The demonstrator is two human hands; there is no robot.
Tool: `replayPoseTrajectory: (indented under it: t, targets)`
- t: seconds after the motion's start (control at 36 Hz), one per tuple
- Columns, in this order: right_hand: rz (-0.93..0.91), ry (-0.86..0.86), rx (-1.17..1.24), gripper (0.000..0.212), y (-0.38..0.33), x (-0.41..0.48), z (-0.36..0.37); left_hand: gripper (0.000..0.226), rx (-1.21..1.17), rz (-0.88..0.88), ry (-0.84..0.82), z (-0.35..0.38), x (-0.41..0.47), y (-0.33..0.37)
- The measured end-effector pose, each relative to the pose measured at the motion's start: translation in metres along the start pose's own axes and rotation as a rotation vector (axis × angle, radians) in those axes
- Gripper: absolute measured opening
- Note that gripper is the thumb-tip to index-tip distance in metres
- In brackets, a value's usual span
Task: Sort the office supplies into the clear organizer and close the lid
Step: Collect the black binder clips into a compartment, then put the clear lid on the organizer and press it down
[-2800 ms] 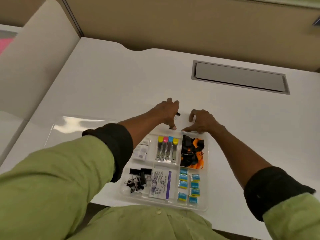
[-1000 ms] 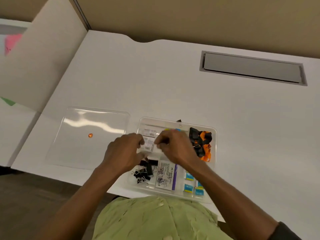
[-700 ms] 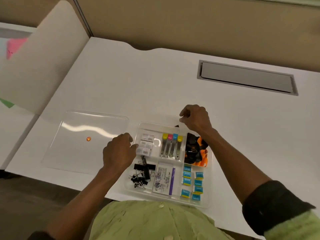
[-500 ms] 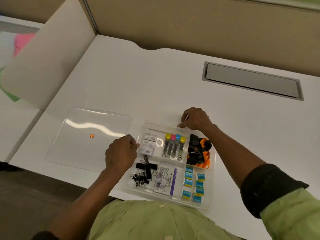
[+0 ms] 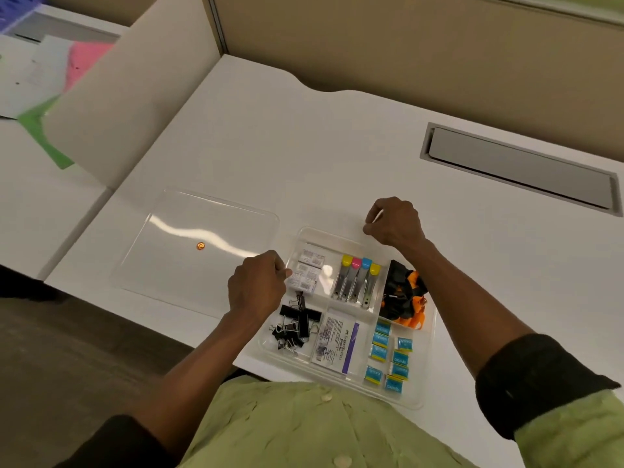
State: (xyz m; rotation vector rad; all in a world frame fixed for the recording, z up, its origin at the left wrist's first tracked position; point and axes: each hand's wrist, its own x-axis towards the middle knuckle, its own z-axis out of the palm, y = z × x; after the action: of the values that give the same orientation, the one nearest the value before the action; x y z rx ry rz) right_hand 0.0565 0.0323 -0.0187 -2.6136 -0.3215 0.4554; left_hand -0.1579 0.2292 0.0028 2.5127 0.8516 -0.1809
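Two hands curl at the clear organizer [image 5: 331,236] near six o'clock: left hand [image 5: 257,288] at its nine, right hand [image 5: 395,221] at twelve, likely steadying it. Whether they pinch anything, I cannot tell. The lid [image 5: 189,268] lies off at nine.

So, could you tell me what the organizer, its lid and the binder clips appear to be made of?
The organizer looks like clear, glossy rigid plastic: the white desk shows through its walls. The lid, lying flat to its left, seems the same plastic, with a bright streak of reflected light. The binder clips are probably black-painted metal with shiny wire handles.
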Motion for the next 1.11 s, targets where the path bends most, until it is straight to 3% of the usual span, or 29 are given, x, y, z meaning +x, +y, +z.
replayPoseTrajectory:
  t: [0.14, 0.25, 0.42, 0.56, 0.83, 0.97, 1.11]
  targets:
    - [-0.170, 0.069, 0.153, 0.013, -0.043, -0.056, -0.017, 0.017, -0.023, 0.002, 0.008, 0.003, 0.001, -0.002]
    - [-0.289, -0.054, 0.166, 0.014, -0.073, -0.113, -0.010, 0.018, -0.029, 0.011, 0.022, 0.006, 0.002, -0.006]
    - [-0.328, -0.165, 0.123, 0.014, -0.079, -0.169, 0.042, 0.020, -0.069, -0.008, 0.030, 0.007, 0.005, -0.010]
    - [-0.338, -0.241, 0.070, 0.028, -0.069, -0.194, 0.081, 0.019, -0.090, 0.007, 0.017, 0.006, 0.007, -0.010]
    - [-0.234, 0.162, 0.036, 0.013, -0.050, -0.231, 0.095, 0.020, -0.272, -0.032, -0.103, 0.003, 0.020, -0.021]
    - [-0.096, 0.128, 0.045, 0.047, -0.040, -0.243, 0.103, 0.023, -0.446, -0.084, -0.237, -0.002, 0.028, -0.028]
    - [-0.053, 0.130, 0.005, 0.048, -0.045, -0.244, 0.111, 0.033, -0.487, -0.072, -0.289, -0.013, 0.035, -0.038]
